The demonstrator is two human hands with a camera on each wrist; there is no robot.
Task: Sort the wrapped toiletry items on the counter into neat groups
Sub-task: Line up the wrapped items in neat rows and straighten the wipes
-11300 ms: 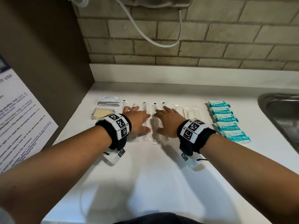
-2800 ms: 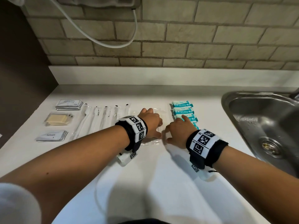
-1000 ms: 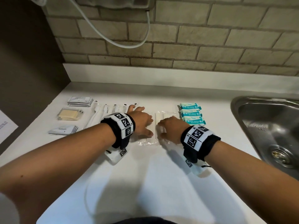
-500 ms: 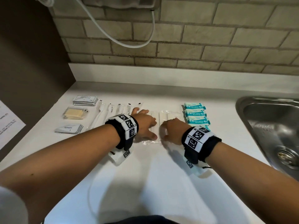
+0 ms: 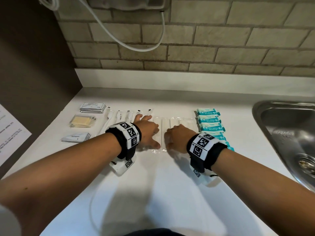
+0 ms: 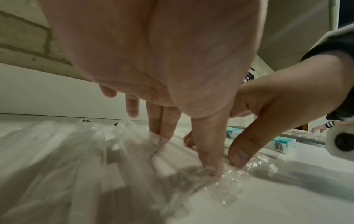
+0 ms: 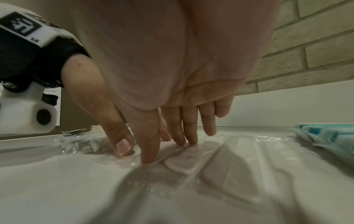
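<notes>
Left hand (image 5: pixel 148 132) lying flat, fingers straight and spread, pressing clear-wrapped white sticks (image 5: pixel 177 123) at counter (image 5: pixel 163 193) middle. Right hand (image 5: pixel 179 137) lying beside it, fingers extended close together, fingertips (image 7: pixel 188 141) and thumb touching same wrappers; nothing gripped. Thumbs sitting near each other at wrappers' near edge. Teal wipe packs (image 5: pixel 210 124) lining up in column just right of sticks. Toothbrushes (image 5: pixel 119 116) lying left of left hand. Sachet stacks (image 5: pixel 92 107) and pale pad packet (image 5: pixel 81 120) sitting far left. Sink (image 5: pixel 289 133) showing at right.
</notes>
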